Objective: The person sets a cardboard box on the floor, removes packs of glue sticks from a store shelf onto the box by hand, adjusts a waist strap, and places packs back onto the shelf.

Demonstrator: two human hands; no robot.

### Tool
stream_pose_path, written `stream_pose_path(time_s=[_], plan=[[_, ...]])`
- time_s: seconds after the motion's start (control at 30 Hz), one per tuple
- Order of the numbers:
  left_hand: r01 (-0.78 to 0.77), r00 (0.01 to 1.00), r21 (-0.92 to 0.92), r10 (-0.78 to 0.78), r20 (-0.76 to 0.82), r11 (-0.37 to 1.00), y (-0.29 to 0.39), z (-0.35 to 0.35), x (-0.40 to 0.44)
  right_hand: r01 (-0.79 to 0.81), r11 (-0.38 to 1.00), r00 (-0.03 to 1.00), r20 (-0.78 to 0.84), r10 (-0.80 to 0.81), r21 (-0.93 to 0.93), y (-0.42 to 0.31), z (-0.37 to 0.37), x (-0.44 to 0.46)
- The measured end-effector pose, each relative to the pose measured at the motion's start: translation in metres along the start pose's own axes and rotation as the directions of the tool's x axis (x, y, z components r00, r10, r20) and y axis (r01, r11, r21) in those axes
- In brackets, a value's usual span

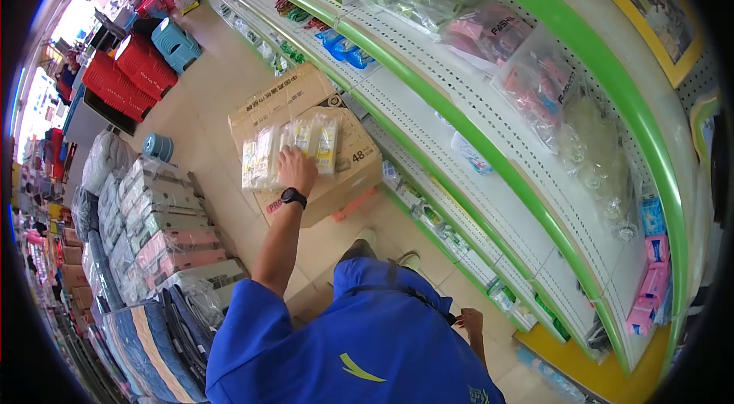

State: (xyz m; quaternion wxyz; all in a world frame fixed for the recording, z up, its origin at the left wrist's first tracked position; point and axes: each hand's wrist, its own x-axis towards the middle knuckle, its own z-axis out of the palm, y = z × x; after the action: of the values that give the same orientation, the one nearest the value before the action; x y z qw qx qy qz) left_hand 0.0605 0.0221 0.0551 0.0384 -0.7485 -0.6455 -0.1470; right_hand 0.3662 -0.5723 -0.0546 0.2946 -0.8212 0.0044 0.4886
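- The clear plastic packets with white and yellow labels [326,146] lie side by side on the brown cardboard carton [350,163], toward 10 o'clock from the view's centre.
- The left hand [297,171] is over these packets, fingers bent and touching them; whether it pinches one, I cannot tell.
- The right hand [471,320] is low, at 5 o'clock, near the blue shorts [382,277]; its grip I cannot tell.
- As I judge, the packets are already gathered in a row, and none is raised; how many remain inside the carton cannot be known.
- The carton reads "48" and, in pink, partly "PRO"; its other print is too small.
- At 1 to 2 o'clock, a clear bag with pink goods [489,33] shows part of "FASHION".
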Motion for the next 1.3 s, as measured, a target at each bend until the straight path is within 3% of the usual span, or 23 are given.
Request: stream_pose_path(time_s=[0.07,0.2,0.23,0.27,0.4,0.5,0.6,0.63,0.73,0.83,0.93,1.03,1.17,1.23,1.27,1.3], plan=[[-0.019,0.999,0.034,0.020,-0.035,0.999,0.003,-0.004,0.006,-0.078,0.994,0.997,0.011,0.078,0.081,0.020,0.003,-0.003],[0.163,0.984,0.004,-0.163,0.073,0.987,-0.003,-0.016,0.025,0.068,0.998,0.996,0.063,-0.067,-0.008,0.060,0.012,-0.010],[0.162,0.981,0.018,-0.163,0.109,0.987,-0.008,-0.015,0.027,-0.098,0.980,0.995,-0.004,0.100,0.173,0.036,0.020,-0.028],[0.159,0.976,0.035,-0.162,0.145,0.987,-0.013,-0.014,0.028,0.073,0.996,0.997,0.007,-0.074,0.059,0.043,0.022,-0.030],[0.162,0.955,0.062,-0.140,-0.260,0.985,-0.042,-0.014,0.038,0.252,0.956,0.968,0.036,-0.250,-0.151,0.028,0.032,-0.045],[0.379,0.907,0.107,-0.392,0.153,0.919,-0.090,0.002,0.053,0.301,0.922,0.953,0.054,-0.297,-0.242,0.007,0.038,-0.055],[0.504,0.812,-0.134,-0.416,0.410,0.853,-0.144,0.043,0.064,0.340,0.899,0.940,0.072,-0.333,-0.278,-0.009,0.043,-0.058],[0.460,0.858,-0.172,-0.386,0.339,0.871,-0.155,0.049,0.064,0.348,0.897,0.937,0.079,-0.339,-0.274,-0.009,0.044,-0.055],[0.623,0.716,-0.349,-0.330,0.615,0.700,-0.167,0.037,0.076,0.386,0.898,0.922,0.127,-0.367,-0.209,0.020,0.035,-0.023],[0.676,0.693,-0.491,-0.248,0.677,0.549,-0.170,0.032,0.079,0.314,0.942,0.948,0.089,-0.305,-0.120,0.027,0.031,-0.012],[0.664,0.721,-0.542,-0.250,0.646,0.515,-0.167,0.031,0.080,0.183,0.982,0.982,0.048,-0.181,-0.047,0.018,0.029,-0.008],[0.581,0.807,-0.646,-0.245,0.537,0.496,-0.145,-0.006,0.073,-0.049,0.991,0.998,-0.023,0.052,0.122,-0.003,0.033,-0.015],[0.460,0.872,-0.783,-0.043,0.488,0.419,-0.118,-0.082,0.075,-0.026,0.989,1.000,0.008,0.025,0.148,-0.009,0.036,-0.018],[0.406,0.888,-0.881,0.123,0.443,0.241,-0.075,-0.161,0.074,-0.017,0.998,0.997,0.078,0.011,0.066,-0.007,0.035,-0.016],[0.358,0.901,-0.900,0.159,0.403,0.250,-0.062,-0.185,0.074,-0.004,1.000,0.993,0.115,0.001,0.022,-0.008,0.036,-0.013],[0.266,0.923,-0.943,0.229,0.309,0.201,-0.040,-0.218,0.073,0.198,0.977,0.968,0.173,-0.182,-0.079,0.008,0.035,-0.001]])
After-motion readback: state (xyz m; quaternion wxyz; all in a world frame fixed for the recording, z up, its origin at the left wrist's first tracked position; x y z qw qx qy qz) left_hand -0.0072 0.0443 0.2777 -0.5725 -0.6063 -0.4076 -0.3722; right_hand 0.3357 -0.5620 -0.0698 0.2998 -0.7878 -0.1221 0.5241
